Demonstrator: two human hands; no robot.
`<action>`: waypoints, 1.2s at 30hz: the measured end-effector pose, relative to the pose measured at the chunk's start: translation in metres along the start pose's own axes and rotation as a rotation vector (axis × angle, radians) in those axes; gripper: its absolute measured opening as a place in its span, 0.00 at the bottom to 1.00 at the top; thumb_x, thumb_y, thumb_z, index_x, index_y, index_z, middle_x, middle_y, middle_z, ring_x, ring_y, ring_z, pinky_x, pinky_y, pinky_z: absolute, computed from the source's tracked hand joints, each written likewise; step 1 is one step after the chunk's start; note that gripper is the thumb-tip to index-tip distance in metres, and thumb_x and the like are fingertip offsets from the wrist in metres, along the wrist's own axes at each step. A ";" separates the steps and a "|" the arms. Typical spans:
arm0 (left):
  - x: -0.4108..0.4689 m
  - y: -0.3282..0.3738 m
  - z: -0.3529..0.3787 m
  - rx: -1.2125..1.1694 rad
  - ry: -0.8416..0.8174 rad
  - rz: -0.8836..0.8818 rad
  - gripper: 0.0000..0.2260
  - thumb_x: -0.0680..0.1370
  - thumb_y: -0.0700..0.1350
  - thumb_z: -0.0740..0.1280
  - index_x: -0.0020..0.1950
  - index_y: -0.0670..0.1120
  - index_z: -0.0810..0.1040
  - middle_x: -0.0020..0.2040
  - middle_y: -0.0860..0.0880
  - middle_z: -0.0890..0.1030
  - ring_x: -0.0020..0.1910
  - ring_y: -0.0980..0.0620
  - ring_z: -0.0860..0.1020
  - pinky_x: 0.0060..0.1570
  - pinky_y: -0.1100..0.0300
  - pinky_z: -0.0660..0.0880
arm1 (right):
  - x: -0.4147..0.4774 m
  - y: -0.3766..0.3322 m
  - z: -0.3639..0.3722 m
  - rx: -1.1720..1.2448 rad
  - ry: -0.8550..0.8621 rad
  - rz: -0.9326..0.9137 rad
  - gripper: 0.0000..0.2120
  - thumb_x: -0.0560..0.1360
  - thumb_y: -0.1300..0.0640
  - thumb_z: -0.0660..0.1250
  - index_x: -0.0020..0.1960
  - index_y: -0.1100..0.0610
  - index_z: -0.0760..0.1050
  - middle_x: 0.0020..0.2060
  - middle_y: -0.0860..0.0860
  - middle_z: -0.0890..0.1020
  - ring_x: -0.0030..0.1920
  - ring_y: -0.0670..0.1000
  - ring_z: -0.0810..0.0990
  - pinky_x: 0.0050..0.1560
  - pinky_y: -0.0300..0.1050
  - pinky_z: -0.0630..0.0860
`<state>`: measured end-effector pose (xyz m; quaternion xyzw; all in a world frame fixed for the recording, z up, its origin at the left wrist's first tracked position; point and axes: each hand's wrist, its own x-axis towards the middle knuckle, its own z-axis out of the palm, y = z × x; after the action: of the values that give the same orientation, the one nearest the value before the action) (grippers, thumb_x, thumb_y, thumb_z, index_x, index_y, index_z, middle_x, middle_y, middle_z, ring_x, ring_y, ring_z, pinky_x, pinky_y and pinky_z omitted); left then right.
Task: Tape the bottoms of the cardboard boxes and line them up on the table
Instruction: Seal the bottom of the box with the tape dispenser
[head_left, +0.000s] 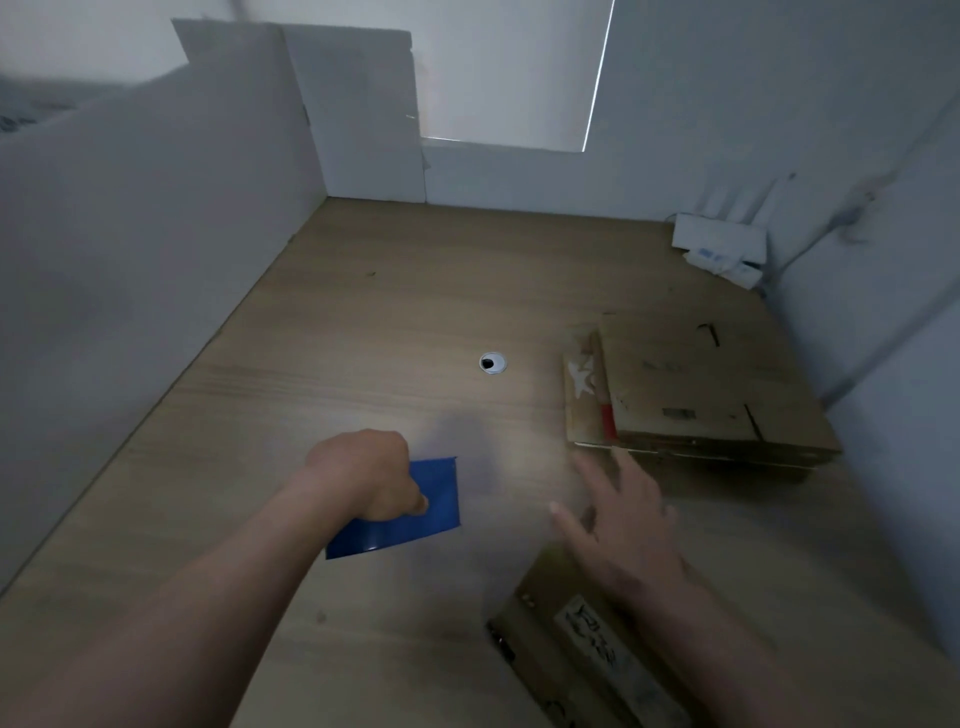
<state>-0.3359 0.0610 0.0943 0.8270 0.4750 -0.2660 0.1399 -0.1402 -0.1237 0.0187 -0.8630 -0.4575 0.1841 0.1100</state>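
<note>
While left hand (371, 475) grips a blue flat object (441, 493), right hand (621, 525) hovers with fingers spread, holding nothing; flattened boxes (696, 389) at 2 o'clock.

At least three flattened cardboard boxes: a top box (696, 384) and a lower box (582, 395) stacked at the right, with edges beneath too unclear to count, plus one near box (587, 649). One blue flat piece (439, 499), one cable hole (492, 362), one white router (719, 241), one table (363, 322). Two hands: left hand (371, 475), right hand (623, 525).
</note>
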 end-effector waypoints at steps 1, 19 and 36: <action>0.001 0.002 -0.002 0.000 0.004 0.007 0.17 0.75 0.62 0.69 0.46 0.49 0.73 0.43 0.51 0.76 0.43 0.51 0.76 0.45 0.56 0.75 | -0.006 0.004 -0.001 -0.030 -0.064 -0.111 0.37 0.74 0.27 0.54 0.79 0.36 0.49 0.80 0.49 0.42 0.80 0.55 0.43 0.75 0.64 0.51; -0.018 0.021 -0.016 -0.002 0.079 -0.025 0.18 0.74 0.63 0.70 0.42 0.49 0.74 0.41 0.51 0.78 0.41 0.51 0.77 0.43 0.56 0.74 | -0.021 0.001 0.011 -0.115 -0.198 -0.135 0.39 0.73 0.29 0.57 0.79 0.39 0.48 0.80 0.51 0.47 0.78 0.57 0.47 0.74 0.60 0.55; -0.046 0.014 -0.027 -0.079 0.064 0.103 0.18 0.72 0.63 0.72 0.46 0.49 0.75 0.40 0.52 0.77 0.40 0.52 0.76 0.38 0.57 0.70 | -0.007 -0.003 0.009 0.457 0.092 -0.038 0.20 0.83 0.54 0.60 0.74 0.46 0.67 0.75 0.44 0.67 0.74 0.45 0.64 0.76 0.50 0.60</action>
<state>-0.3341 0.0342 0.1426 0.8522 0.4464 -0.2129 0.1706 -0.1496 -0.1279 0.0132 -0.8143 -0.4146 0.2413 0.3269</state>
